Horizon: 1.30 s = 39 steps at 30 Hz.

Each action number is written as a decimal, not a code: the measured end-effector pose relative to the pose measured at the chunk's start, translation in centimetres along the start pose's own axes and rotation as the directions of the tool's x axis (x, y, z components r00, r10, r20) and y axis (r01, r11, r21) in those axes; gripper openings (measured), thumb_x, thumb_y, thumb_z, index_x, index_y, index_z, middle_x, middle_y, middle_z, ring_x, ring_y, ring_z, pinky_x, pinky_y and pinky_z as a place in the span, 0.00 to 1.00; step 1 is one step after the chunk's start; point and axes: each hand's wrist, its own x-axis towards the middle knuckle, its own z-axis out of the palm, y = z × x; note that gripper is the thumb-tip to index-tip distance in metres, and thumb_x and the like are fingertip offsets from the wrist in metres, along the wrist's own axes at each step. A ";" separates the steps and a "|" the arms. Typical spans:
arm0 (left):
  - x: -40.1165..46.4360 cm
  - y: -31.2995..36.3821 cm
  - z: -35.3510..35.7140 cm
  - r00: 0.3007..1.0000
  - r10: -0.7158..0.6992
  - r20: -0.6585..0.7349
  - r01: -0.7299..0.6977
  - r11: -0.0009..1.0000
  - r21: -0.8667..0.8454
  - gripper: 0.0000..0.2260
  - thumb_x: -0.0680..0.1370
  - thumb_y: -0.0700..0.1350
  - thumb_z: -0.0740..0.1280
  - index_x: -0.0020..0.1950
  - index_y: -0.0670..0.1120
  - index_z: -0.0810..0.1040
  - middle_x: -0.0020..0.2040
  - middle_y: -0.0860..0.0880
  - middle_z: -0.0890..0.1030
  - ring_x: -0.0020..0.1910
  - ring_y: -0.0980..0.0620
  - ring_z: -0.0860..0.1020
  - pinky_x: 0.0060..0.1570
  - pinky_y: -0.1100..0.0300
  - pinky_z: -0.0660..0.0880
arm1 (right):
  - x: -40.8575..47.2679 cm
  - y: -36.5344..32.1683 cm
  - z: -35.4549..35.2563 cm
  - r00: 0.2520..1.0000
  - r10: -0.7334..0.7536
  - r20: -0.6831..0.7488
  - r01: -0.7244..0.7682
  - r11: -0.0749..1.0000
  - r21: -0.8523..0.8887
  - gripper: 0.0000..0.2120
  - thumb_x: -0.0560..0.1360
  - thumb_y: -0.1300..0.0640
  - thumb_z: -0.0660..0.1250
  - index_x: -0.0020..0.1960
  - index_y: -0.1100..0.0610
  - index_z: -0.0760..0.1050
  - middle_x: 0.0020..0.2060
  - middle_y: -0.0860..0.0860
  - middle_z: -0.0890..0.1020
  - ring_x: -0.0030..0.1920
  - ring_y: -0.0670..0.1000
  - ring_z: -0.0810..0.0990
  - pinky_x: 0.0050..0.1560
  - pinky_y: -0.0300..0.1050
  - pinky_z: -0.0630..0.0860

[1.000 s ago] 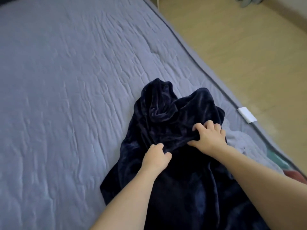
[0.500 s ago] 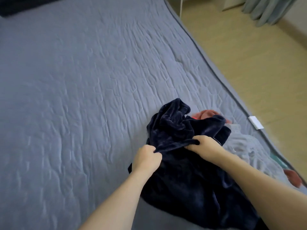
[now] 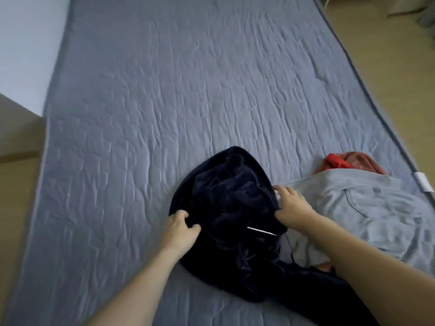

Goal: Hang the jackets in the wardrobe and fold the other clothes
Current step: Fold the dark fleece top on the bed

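1. The left hand (image 3: 180, 228), low and just left of the frame's centre, grips the left edge of a dark navy plush garment (image 3: 231, 208), thumb and fingers curled round a fold of the fabric.
2. The right hand (image 3: 292, 205), right of centre, rests on the garment's right edge with its fingers bent over the cloth; whether it pinches the fabric or only presses on it I cannot tell.
3. The navy garment lies bunched in a rounded heap on the grey quilted bed cover (image 3: 164, 90), between the two hands, and trails toward the lower right of the frame under the right forearm. A thin white strip (image 3: 261, 231) shows on it near the right wrist.
4. Just right of the heap, touching it, lies a light grey garment (image 3: 367, 208), spread out along the right side of the frame.
5. Beyond the grey garment, partly under its far edge, sits a red and pink piece of clothing (image 3: 348, 162).
6. A small white tag (image 3: 423, 182) lies at the bed's right edge, with wooden floor (image 3: 400, 67) beyond it in the upper right.
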 end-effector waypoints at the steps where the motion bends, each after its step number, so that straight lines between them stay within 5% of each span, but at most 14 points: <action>1: 0.2 1.2 1.4 0.993 0.068 0.097 -0.072 0.997 0.037 0.32 0.74 0.61 0.66 0.74 0.52 0.61 0.74 0.46 0.62 0.70 0.43 0.65 0.67 0.46 0.66 | 0.3 0.8 0.6 0.995 0.061 0.085 -0.058 0.998 -0.035 0.38 0.71 0.55 0.65 0.77 0.49 0.52 0.74 0.52 0.60 0.73 0.59 0.60 0.71 0.56 0.61; 4: 1.0 2.9 5.3 0.951 0.086 0.298 -0.189 0.923 0.336 0.40 0.69 0.69 0.65 0.77 0.58 0.55 0.79 0.51 0.48 0.77 0.41 0.50 0.69 0.32 0.53 | 0.6 2.0 3.3 0.967 0.136 0.215 -0.088 0.972 -0.220 0.46 0.70 0.51 0.68 0.78 0.45 0.41 0.77 0.48 0.50 0.76 0.57 0.51 0.72 0.60 0.57; 7: 2.1 1.5 6.8 0.958 0.054 0.281 -0.194 0.844 0.500 0.23 0.77 0.59 0.63 0.69 0.51 0.70 0.73 0.45 0.62 0.70 0.40 0.62 0.65 0.35 0.63 | 1.3 1.1 5.9 0.979 0.088 0.185 -0.045 0.972 -0.229 0.41 0.68 0.50 0.70 0.76 0.45 0.53 0.76 0.50 0.51 0.75 0.57 0.52 0.71 0.57 0.59; 9: 2.8 -0.1 6.8 0.962 0.050 0.267 -0.142 0.930 0.340 0.15 0.78 0.53 0.60 0.58 0.46 0.78 0.60 0.45 0.76 0.57 0.43 0.75 0.56 0.47 0.74 | 1.8 -0.2 6.5 0.992 0.012 0.126 0.024 0.960 -0.281 0.29 0.70 0.51 0.68 0.70 0.47 0.66 0.75 0.50 0.55 0.75 0.56 0.53 0.72 0.54 0.57; 11: 3.0 -1.9 5.5 0.981 0.047 0.189 -0.085 0.976 0.202 0.13 0.78 0.51 0.61 0.49 0.44 0.79 0.48 0.45 0.81 0.46 0.44 0.79 0.44 0.55 0.75 | 2.2 -1.9 6.3 0.995 -0.076 0.065 0.089 0.972 -0.219 0.17 0.70 0.52 0.66 0.59 0.49 0.76 0.66 0.49 0.71 0.69 0.55 0.66 0.70 0.49 0.62; 14: 3.9 -4.5 1.2 0.983 -0.079 -0.166 0.089 0.994 0.059 0.12 0.78 0.49 0.61 0.49 0.43 0.79 0.49 0.41 0.82 0.48 0.39 0.80 0.43 0.55 0.71 | 2.2 -6.2 4.9 0.993 -0.076 -0.088 0.087 0.989 0.124 0.04 0.69 0.50 0.66 0.42 0.49 0.77 0.39 0.46 0.82 0.44 0.52 0.81 0.48 0.49 0.78; 17: 4.1 -5.8 -2.8 0.912 -0.231 -0.339 0.162 0.962 -0.219 0.12 0.78 0.46 0.60 0.46 0.40 0.79 0.46 0.38 0.82 0.42 0.39 0.79 0.41 0.54 0.71 | 2.6 -12.0 3.3 0.951 -0.218 -0.219 0.247 0.962 0.113 0.07 0.71 0.48 0.64 0.40 0.50 0.72 0.32 0.46 0.80 0.35 0.50 0.79 0.35 0.47 0.75; 19: 3.5 -5.5 -4.4 0.879 -0.304 -0.367 0.100 0.870 -0.482 0.09 0.77 0.43 0.60 0.40 0.43 0.77 0.41 0.40 0.81 0.37 0.42 0.77 0.40 0.53 0.72 | 3.2 -14.9 1.7 0.924 -0.312 -0.220 0.318 0.948 -0.008 0.04 0.71 0.53 0.63 0.41 0.51 0.67 0.31 0.46 0.77 0.34 0.52 0.77 0.31 0.46 0.71; 22: 2.1 -4.7 -6.6 0.910 -0.308 -0.277 -0.087 0.511 -0.855 0.10 0.75 0.42 0.60 0.41 0.44 0.80 0.42 0.43 0.83 0.44 0.42 0.81 0.45 0.49 0.77 | 4.0 -15.9 -2.0 0.925 -0.352 -0.146 0.306 0.915 -0.263 0.05 0.72 0.54 0.62 0.43 0.51 0.66 0.35 0.46 0.73 0.39 0.56 0.77 0.33 0.47 0.69; 25: 0.7 -3.4 -9.7 0.924 -0.273 -0.268 -0.161 0.357 -0.920 0.12 0.68 0.48 0.61 0.42 0.44 0.81 0.40 0.45 0.83 0.42 0.45 0.80 0.42 0.51 0.76 | 3.5 -16.7 -5.7 0.932 -0.294 -0.212 0.205 0.910 -0.360 0.05 0.73 0.49 0.61 0.43 0.51 0.70 0.36 0.48 0.76 0.36 0.54 0.76 0.33 0.45 0.69; 29: -2.9 0.1 -16.5 0.867 -0.140 -0.478 -0.350 0.512 -0.785 0.09 0.73 0.46 0.62 0.35 0.43 0.73 0.31 0.49 0.72 0.31 0.55 0.69 0.37 0.52 0.69 | -0.4 -21.0 -11.5 0.910 -0.226 -0.347 0.173 0.969 -0.178 0.04 0.69 0.54 0.61 0.38 0.54 0.72 0.33 0.53 0.78 0.31 0.54 0.76 0.30 0.42 0.69; 32: -7.7 2.2 -24.7 0.771 0.130 -0.623 -0.512 0.708 -0.487 0.12 0.74 0.52 0.61 0.37 0.45 0.67 0.31 0.51 0.70 0.29 0.57 0.67 0.35 0.54 0.65 | -5.6 -25.5 -17.0 0.858 -0.203 -0.472 0.230 0.973 -0.002 0.03 0.68 0.57 0.60 0.37 0.54 0.72 0.31 0.52 0.78 0.31 0.54 0.76 0.28 0.41 0.66; 36: -17.8 3.7 -35.3 0.804 0.481 -0.348 -0.462 0.875 0.144 0.38 0.64 0.78 0.62 0.61 0.52 0.63 0.56 0.50 0.79 0.52 0.47 0.78 0.42 0.55 0.72 | -14.4 -32.0 -25.5 0.784 -0.201 -0.588 0.341 0.930 0.137 0.04 0.66 0.59 0.59 0.39 0.54 0.72 0.33 0.52 0.78 0.35 0.57 0.76 0.30 0.43 0.66; 39: -25.5 4.9 -41.1 0.741 0.535 -0.406 -0.398 0.837 0.377 0.28 0.69 0.65 0.65 0.63 0.56 0.61 0.53 0.50 0.81 0.42 0.49 0.77 0.39 0.55 0.74 | -22.0 -36.0 -31.2 0.686 -0.264 -0.678 0.451 0.885 0.112 0.08 0.66 0.62 0.58 0.43 0.57 0.74 0.34 0.53 0.77 0.37 0.59 0.77 0.33 0.47 0.72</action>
